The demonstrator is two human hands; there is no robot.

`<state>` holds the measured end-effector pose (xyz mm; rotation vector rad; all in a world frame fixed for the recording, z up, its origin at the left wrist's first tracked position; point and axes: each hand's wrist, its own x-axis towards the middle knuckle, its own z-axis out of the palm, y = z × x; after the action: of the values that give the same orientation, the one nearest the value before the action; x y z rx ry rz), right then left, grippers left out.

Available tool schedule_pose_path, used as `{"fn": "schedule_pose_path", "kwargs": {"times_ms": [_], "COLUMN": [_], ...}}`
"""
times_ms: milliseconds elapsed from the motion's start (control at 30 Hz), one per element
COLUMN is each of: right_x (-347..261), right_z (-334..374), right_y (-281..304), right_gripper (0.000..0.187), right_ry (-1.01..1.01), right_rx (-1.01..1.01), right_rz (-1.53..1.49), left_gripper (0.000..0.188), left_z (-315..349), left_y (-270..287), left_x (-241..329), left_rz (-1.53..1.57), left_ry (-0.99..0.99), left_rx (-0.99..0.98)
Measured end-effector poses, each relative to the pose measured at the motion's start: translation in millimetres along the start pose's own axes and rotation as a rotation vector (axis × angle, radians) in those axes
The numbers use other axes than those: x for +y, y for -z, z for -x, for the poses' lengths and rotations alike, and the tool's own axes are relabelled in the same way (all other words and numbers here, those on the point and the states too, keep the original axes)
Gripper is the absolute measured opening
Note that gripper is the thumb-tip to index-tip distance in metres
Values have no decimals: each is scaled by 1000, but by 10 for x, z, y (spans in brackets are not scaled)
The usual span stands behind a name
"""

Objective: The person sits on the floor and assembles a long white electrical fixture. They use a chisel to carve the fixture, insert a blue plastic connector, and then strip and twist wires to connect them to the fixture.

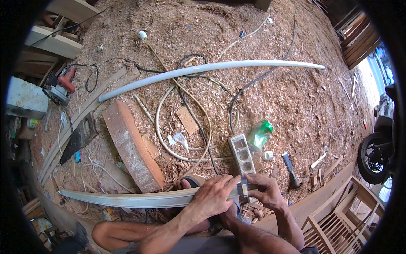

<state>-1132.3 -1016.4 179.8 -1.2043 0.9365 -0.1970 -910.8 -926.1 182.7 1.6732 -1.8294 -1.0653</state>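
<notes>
A long white tube-light batten (127,200) lies across my lap, stretching from the far left to my hands. My left hand (214,194) is wrapped over the batten near its right end. At that end sits a small end piece (242,191), grey and white, pinched between the thumb and fingers of my right hand (267,191). Whether the piece is fully joined to the batten I cannot tell. Just beyond my hands lies a white power strip (242,154) with round sockets. A glossy white tube (211,67) rests on the shavings farther off.
Wood shavings cover the ground. A thick timber block (133,148) lies at left, near a handsaw (80,137) and a red circular saw (62,86). Looped cable (158,116) spreads mid-floor. A green-capped clear bottle (260,134), a chisel-like tool (290,169) and a slatted wooden frame (338,216) are at right.
</notes>
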Motion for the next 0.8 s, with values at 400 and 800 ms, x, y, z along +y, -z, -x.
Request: {"fn": "schedule_pose_path", "kwargs": {"times_ms": [400,800], "right_x": [-49,-26], "right_z": [90,255], "right_y": [-22,-113], "right_gripper": [54,44], "right_ry": [-6,133], "right_rx": [-7,-3], "right_rz": [-59,-260], "left_gripper": [48,28], "left_z": [115,240], "left_y": [-73,-148], "left_x": [155,250], "left_rz": [-159,-273], "left_ry": [-100,-153], "left_rx": [186,335]}}
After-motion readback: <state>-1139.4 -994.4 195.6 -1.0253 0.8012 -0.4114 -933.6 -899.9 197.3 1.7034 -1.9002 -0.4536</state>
